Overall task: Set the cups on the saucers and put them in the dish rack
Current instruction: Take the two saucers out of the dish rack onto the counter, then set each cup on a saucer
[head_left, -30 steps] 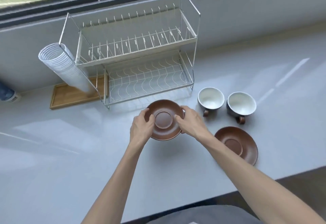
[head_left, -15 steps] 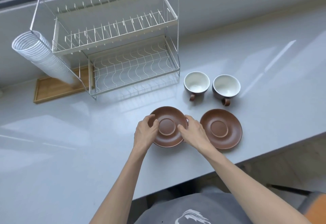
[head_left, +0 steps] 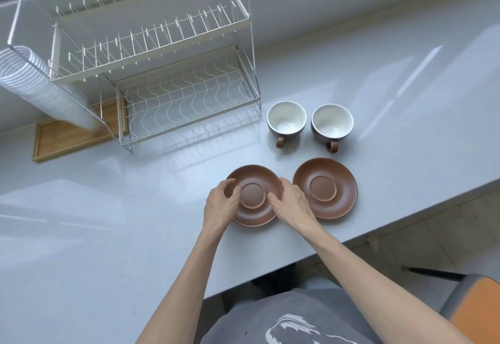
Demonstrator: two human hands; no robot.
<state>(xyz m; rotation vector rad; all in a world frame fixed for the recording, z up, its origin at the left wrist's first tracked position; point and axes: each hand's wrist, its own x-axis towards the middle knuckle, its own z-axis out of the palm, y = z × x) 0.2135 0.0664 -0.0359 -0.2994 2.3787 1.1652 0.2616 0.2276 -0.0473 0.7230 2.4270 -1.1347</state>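
- Left hand (head_left: pixel 220 204) and right hand (head_left: pixel 290 204): fingers grasping the left saucer (head_left: pixel 253 194), now brought down beside the right saucer (head_left: pixel 324 188).
- Both cups (head_left: pixel 286 119) unplaced; stacking comes next.

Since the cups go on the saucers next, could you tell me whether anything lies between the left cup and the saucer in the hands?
Nothing visible does. The left cup stands on bare counter just beyond the held saucer. Only the left hand and right hand, gripping its rim, crowd its centre.

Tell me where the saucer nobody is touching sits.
The free round brown ceramic saucer lies on the grey counter, right of the held saucer, below the right cup.
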